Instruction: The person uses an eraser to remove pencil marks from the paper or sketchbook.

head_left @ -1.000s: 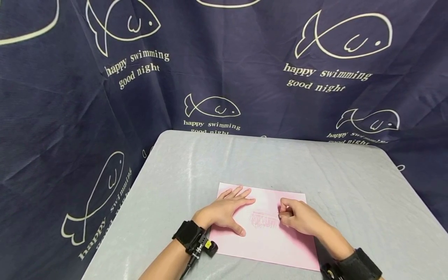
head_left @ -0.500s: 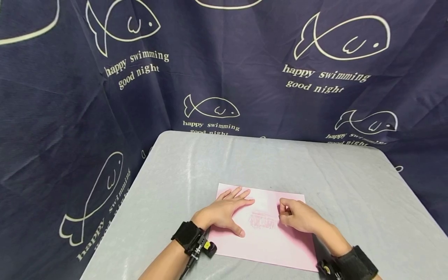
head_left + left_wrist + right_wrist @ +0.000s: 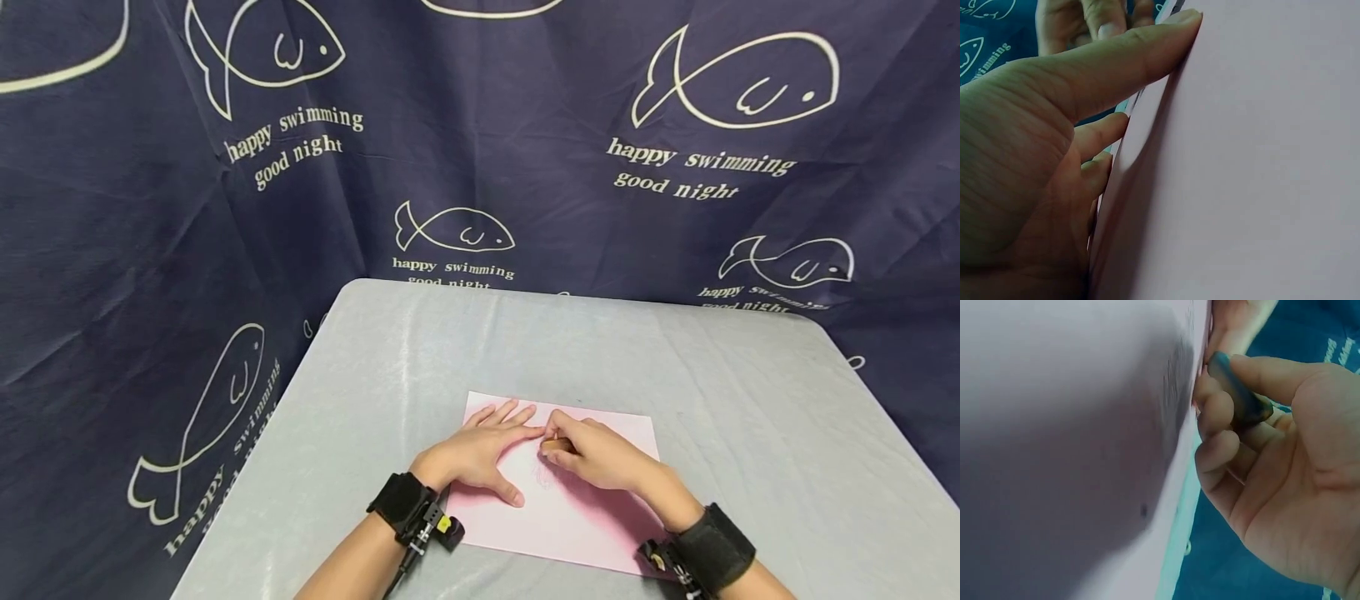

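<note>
While the left hand is pressed flat — fingers spread — on the paper, a crayon is pinched in the right hand, tip just beside the left fingertips.

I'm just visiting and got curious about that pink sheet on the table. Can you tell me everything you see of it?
The pink rectangular sheet of paper lies flat on the grey table, near its front edge and slightly skewed. It looks thin, smooth and matte. Faint reddish scribbles mark its middle, partly hidden. The left hand presses flat on its left part, fingers spread. The right hand pinches a small brownish crayon-like stub against it.
</note>
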